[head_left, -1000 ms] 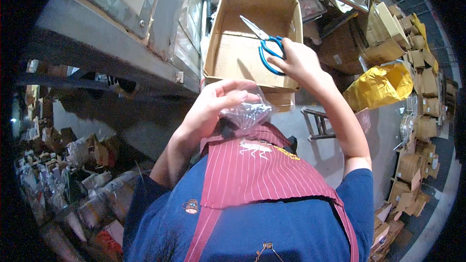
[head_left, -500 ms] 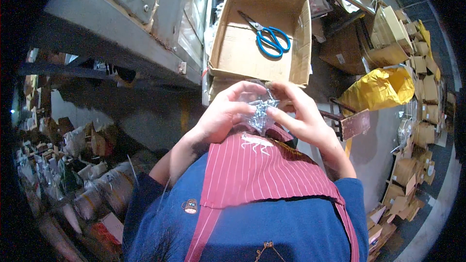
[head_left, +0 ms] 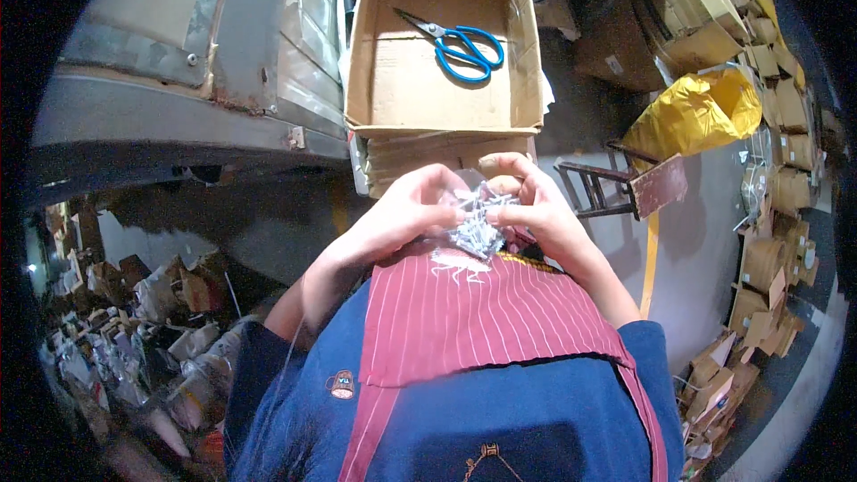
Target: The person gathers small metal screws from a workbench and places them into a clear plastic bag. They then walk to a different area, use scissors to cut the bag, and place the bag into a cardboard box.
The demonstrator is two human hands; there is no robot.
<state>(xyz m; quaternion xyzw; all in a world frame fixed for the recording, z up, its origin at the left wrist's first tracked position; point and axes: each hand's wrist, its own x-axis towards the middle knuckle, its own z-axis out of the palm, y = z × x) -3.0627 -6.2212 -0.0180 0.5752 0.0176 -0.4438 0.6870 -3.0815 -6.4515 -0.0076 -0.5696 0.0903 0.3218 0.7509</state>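
Observation:
Between my hands, just above the red striped apron point(head_left: 482, 321), is a clear plastic bag of small silvery metal pieces point(head_left: 478, 232) that look like screws. My left hand point(head_left: 420, 205) pinches the bag's left side near its top. On the other side my right hand point(head_left: 529, 205) grips it with thumb and curled fingers. Just beyond my hands stands an open cardboard box point(head_left: 393, 98). Scissors with blue handles point(head_left: 464, 54) lie inside it, blades toward the far left.
A grey metal cabinet point(head_left: 250, 62) fills the far left. To the right are a small stool point(head_left: 661, 186) and a yellow sack point(head_left: 696, 116). Flattened and stacked cartons point(head_left: 763, 259) line the right side. Plastic-wrapped clutter point(head_left: 152, 330) covers the lower left.
My view has shifted, so the box and scissors sit further left and higher. The bag is still between both hands; my right fingers have moved slightly apart from the left ones at the top.

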